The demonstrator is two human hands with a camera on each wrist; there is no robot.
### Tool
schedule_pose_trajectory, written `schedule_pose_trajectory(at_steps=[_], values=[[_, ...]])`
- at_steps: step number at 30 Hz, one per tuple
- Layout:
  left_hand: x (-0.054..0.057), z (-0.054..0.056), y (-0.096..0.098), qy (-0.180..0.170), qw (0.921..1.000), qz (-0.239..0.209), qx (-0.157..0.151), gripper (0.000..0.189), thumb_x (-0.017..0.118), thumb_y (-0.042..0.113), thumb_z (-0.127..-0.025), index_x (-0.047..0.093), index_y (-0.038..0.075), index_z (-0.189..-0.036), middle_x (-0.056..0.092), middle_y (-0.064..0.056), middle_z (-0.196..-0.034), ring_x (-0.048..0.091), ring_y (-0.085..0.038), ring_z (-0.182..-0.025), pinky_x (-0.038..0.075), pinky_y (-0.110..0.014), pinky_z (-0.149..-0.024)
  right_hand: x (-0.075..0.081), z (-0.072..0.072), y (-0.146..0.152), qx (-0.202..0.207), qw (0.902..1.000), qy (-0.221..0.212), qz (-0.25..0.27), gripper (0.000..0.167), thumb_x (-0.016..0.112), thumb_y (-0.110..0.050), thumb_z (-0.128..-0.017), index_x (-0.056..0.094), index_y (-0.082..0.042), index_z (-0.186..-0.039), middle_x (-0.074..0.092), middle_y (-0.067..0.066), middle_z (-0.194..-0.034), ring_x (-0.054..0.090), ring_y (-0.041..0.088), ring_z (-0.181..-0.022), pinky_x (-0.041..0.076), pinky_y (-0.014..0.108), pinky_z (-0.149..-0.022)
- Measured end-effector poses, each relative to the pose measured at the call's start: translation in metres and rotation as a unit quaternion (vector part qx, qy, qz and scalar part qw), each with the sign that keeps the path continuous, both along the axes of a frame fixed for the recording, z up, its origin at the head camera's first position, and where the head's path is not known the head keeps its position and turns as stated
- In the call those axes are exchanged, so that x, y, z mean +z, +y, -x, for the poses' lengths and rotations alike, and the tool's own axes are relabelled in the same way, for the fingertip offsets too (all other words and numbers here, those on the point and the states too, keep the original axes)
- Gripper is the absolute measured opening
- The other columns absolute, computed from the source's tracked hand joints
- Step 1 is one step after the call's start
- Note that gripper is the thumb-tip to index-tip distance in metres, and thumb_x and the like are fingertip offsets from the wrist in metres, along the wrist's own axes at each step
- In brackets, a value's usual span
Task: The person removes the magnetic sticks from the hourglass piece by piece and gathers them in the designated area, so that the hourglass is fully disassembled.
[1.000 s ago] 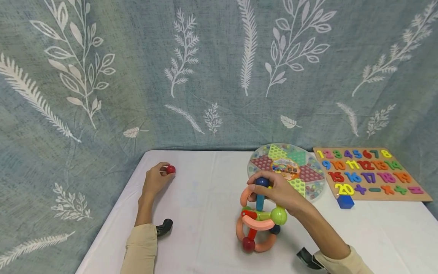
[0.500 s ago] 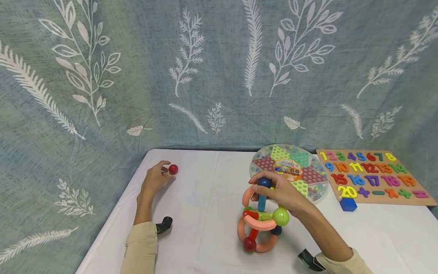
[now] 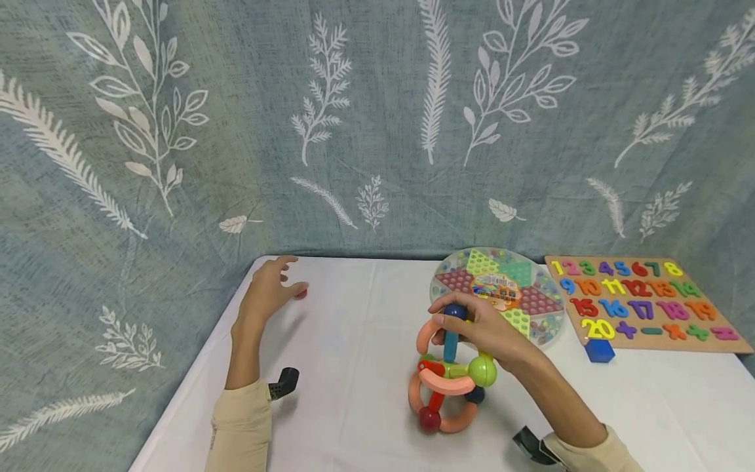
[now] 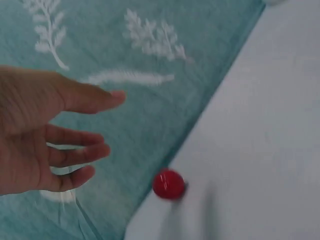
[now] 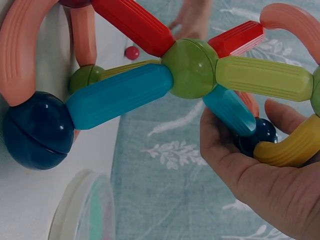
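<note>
A small red ball (image 4: 169, 184) lies on the white table, near its far left edge. Raised a little above and beside it is my left hand (image 3: 264, 288), fingers spread and holding nothing; in the head view the thumb hides most of the ball. My right hand (image 3: 480, 328) grips the top of a toy built of coloured magnetic rods and balls (image 3: 446, 383), its fingers around the dark blue ball (image 3: 455, 313) there. The toy stands upright on the table. In the right wrist view, red, blue, green and yellow rods meet at a green ball (image 5: 190, 68).
Behind the toy lies a round Chinese checkers board (image 3: 445, 282) in clear wrapping. A wooden number board (image 3: 643, 303) is at the right, with a blue cube (image 3: 600, 351) at its front corner. A leaf-patterned cloth (image 3: 377, 131) hangs behind the table (image 3: 354, 393).
My left hand has let go of the red ball, its fingers opening and lifting away while the ball stays on the table. The right hand keeps its hold on the toy.
</note>
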State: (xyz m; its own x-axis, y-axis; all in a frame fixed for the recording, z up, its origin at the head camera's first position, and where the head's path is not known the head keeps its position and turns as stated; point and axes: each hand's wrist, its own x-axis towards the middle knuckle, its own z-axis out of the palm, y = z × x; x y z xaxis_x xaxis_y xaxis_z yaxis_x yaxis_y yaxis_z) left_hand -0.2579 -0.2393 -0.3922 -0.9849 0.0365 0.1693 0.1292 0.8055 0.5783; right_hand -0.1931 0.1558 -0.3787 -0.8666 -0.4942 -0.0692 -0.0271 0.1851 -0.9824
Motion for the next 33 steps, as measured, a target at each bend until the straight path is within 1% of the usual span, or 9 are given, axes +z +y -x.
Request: schedule_pose_trajectory(at_steps=[4, 7, 11, 14, 17, 22, 24, 29, 33], values=[[0.018, -0.01, 0.03, 0.023, 0.9958, -0.045, -0.076, 0.056, 0.074, 0.018, -0.098, 0.054, -0.001, -0.147, 0.062, -0.03, -0.139, 0.067, -0.045, -0.121, 0.056, -0.058, -0.098, 0.0, 0.0, -0.001, 0.002, 0.9999, -0.011, 0.012, 0.041, 0.059, -0.024, -0.108, 0.055, 0.007, -0.134, 0.074, -0.002, -0.092, 0.075, 0.011, -0.086, 0.061, 0.027, -0.087], [0.026, -0.019, 0.065, 0.024, 0.986, -0.079, -0.144, 0.051, 0.074, 0.02, -0.097, 0.058, 0.003, -0.143, 0.067, -0.024, -0.134, 0.07, -0.04, -0.118, 0.056, -0.056, -0.1, 0.0, 0.001, -0.001, 0.0, 0.9997, -0.018, 0.015, 0.043, 0.056, -0.028, -0.109, 0.053, 0.007, -0.135, 0.074, -0.002, -0.094, 0.075, 0.012, -0.088, 0.061, 0.027, -0.088], [0.031, -0.034, 0.111, -0.017, 0.9638, -0.103, -0.245, 0.039, 0.073, 0.026, -0.098, 0.064, 0.007, -0.131, 0.072, -0.015, -0.124, 0.074, -0.028, -0.111, 0.06, -0.044, -0.097, -0.001, 0.001, 0.0, -0.006, 0.9996, -0.024, 0.016, 0.045, 0.052, -0.033, -0.111, 0.054, 0.005, -0.135, 0.073, -0.002, -0.094, 0.075, 0.012, -0.088, 0.06, 0.028, -0.09], [0.031, -0.043, 0.135, -0.052, 0.9458, -0.106, -0.303, 0.029, 0.073, 0.026, -0.099, 0.065, 0.008, -0.121, 0.072, -0.01, -0.116, 0.074, -0.022, -0.107, 0.061, -0.035, -0.093, -0.001, 0.002, -0.001, -0.005, 0.9995, -0.024, 0.022, 0.045, 0.05, -0.035, -0.111, 0.054, 0.004, -0.133, 0.074, -0.003, -0.092, 0.074, 0.012, -0.088, 0.06, 0.029, -0.09], [0.028, -0.051, 0.149, -0.074, 0.9339, -0.108, -0.333, 0.025, 0.075, 0.023, -0.098, 0.065, 0.009, -0.116, 0.073, -0.009, -0.112, 0.075, -0.018, -0.103, 0.06, -0.029, -0.09, -0.001, 0.001, -0.002, -0.002, 0.9994, -0.024, 0.025, 0.047, 0.047, -0.036, -0.112, 0.052, 0.006, -0.135, 0.075, -0.004, -0.091, 0.074, 0.01, -0.087, 0.059, 0.028, -0.09], [0.022, -0.054, 0.164, -0.075, 0.9237, -0.104, -0.361, 0.025, 0.076, 0.023, -0.097, 0.065, 0.01, -0.116, 0.075, -0.008, -0.106, 0.077, -0.017, -0.096, 0.06, -0.025, -0.089, 0.001, -0.001, 0.001, -0.011, 0.9999, -0.01, 0.006, 0.046, 0.046, -0.034, -0.113, 0.051, 0.004, -0.136, 0.071, 0.001, -0.099, 0.073, 0.013, -0.092, 0.058, 0.035, -0.097], [0.021, -0.054, 0.167, -0.07, 0.9223, -0.097, -0.368, 0.026, 0.075, 0.022, -0.098, 0.065, 0.011, -0.119, 0.076, -0.007, -0.101, 0.076, -0.015, -0.093, 0.059, -0.023, -0.088, 0.001, 0.0, 0.001, -0.013, 0.9999, -0.004, 0.002, 0.044, 0.046, -0.034, -0.113, 0.051, 0.004, -0.136, 0.07, 0.004, -0.101, 0.073, 0.014, -0.093, 0.058, 0.037, -0.098], [0.021, -0.055, 0.167, -0.053, 0.9187, -0.078, -0.384, 0.029, 0.068, 0.017, -0.102, 0.065, 0.009, -0.13, 0.076, -0.005, -0.087, 0.073, -0.014, -0.087, 0.058, -0.022, -0.084, 0.0, 0.001, 0.001, -0.003, 0.9998, 0.001, 0.017, 0.038, 0.046, -0.031, -0.113, 0.048, 0.003, -0.132, 0.073, 0.001, -0.099, 0.075, 0.011, -0.09, 0.06, 0.034, -0.094], [0.021, -0.055, 0.167, -0.05, 0.9178, -0.075, -0.387, 0.03, 0.066, 0.015, -0.103, 0.066, 0.01, -0.132, 0.075, -0.005, -0.087, 0.071, -0.009, -0.083, 0.058, -0.022, -0.084, -0.002, 0.002, 0.002, 0.009, 0.9994, -0.001, 0.034, 0.034, 0.045, -0.028, -0.113, 0.047, 0.002, -0.128, 0.074, 0.0, -0.095, 0.076, 0.011, -0.087, 0.061, 0.031, -0.091]])
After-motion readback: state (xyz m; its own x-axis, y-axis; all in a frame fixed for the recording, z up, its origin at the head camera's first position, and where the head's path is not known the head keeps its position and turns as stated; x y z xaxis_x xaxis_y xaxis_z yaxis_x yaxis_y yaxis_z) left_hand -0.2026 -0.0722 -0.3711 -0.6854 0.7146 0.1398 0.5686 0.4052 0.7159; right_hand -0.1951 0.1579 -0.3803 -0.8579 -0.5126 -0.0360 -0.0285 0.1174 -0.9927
